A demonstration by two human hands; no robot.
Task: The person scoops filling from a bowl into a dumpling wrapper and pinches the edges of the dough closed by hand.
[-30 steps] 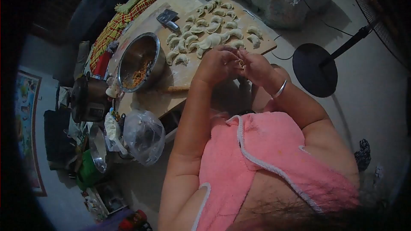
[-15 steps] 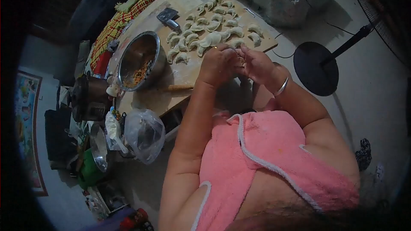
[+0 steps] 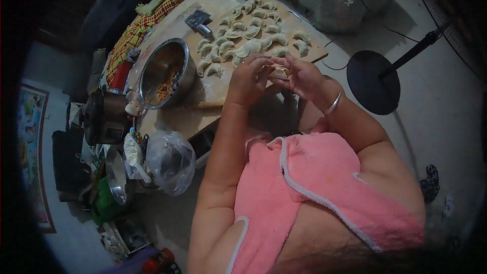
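Note:
A dumpling (image 3: 279,73) is held between my hands just off the near edge of the wooden board (image 3: 317,50). My right hand (image 3: 306,78), with a silver bangle on its wrist, cradles it from the right. The thumb and fingers of my left hand (image 3: 248,80) pinch at its left side; my fingers partly cover it. Rows of shaped dumplings (image 3: 252,31) lie on the board just beyond my hands. To the left stands a metal bowl (image 3: 190,66) with orange-brown filling (image 3: 165,90) and a utensil in it. A rolling pin (image 3: 209,105) lies near the board's front edge.
A metal cleaver (image 3: 198,22) lies on the board's far left part. A dark pot (image 3: 106,116), a clear plastic bag (image 3: 171,162) and a metal basin (image 3: 116,175) crowd the left. On the floor at right stands a fan's round base (image 3: 374,82).
My hands have come slightly apart and the fingers have opened out, so the dumpling between them shows. My left hand shifted a little left and down.

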